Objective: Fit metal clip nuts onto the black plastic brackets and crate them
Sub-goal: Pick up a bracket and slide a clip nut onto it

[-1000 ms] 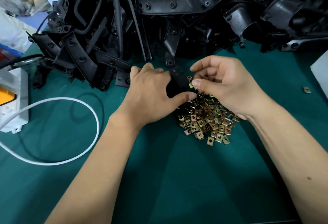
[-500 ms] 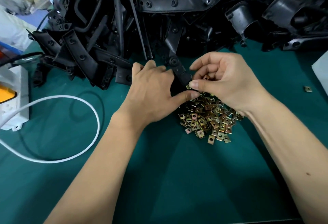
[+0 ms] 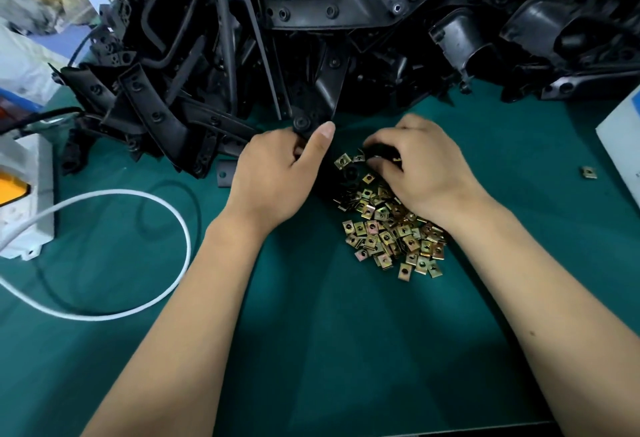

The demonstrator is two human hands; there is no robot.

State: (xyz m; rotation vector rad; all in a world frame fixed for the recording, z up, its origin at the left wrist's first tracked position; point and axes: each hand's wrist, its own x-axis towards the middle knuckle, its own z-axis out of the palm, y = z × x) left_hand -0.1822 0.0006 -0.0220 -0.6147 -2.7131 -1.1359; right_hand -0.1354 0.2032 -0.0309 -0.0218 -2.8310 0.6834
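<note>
My left hand (image 3: 277, 177) grips one end of a black plastic bracket (image 3: 304, 125), thumb up along its side beside a round boss. The bracket runs down between my hands over the far edge of a heap of brass-coloured clip nuts (image 3: 394, 232) on the green mat. My right hand (image 3: 419, 166) lies knuckles up on the far part of that heap, fingers curled round the bracket's other end (image 3: 379, 152). Whether a clip nut is under those fingers is hidden.
A big pile of black brackets (image 3: 346, 28) fills the far side of the mat. A white power strip (image 3: 27, 194) with a white cable (image 3: 138, 201) lies at the left. One stray clip nut (image 3: 588, 172) sits near a white box (image 3: 623, 145) at right.
My left hand has shifted up the bracket, thumb now raised by the boss. My right hand has dropped from a raised pinch onto the heap's far part, fingers curled over the bracket's other end.
</note>
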